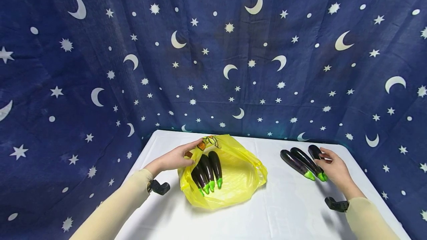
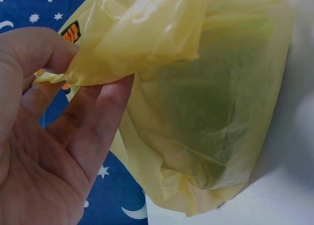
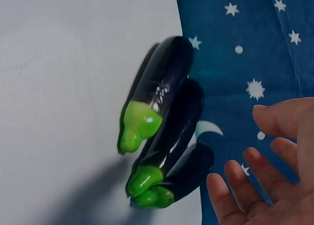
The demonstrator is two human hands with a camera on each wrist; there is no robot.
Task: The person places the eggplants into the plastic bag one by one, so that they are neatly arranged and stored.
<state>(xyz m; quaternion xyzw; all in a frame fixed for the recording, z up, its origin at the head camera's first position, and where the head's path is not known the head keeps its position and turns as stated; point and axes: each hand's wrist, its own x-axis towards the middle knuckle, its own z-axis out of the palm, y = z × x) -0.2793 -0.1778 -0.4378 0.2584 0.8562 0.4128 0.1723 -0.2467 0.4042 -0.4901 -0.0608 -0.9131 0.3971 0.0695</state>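
My left hand pinches the rim of a yellow plastic bag, thumb against fingers, as the left wrist view shows. The bag's mouth faces me. Inside, on its left side, lie several dark purple eggplants with green stem ends. To the right, three more eggplants lie side by side on the white table, green ends toward me. My right hand hovers at the rightmost of these, its fingers spread and loosely bent. In the right wrist view a gap shows between the fingertips and the eggplants.
A white cloth covers the table. Behind it and along both sides hangs a dark blue curtain with moons and stars. A black device is strapped to each wrist. White tabletop separates the bag from the three eggplants.
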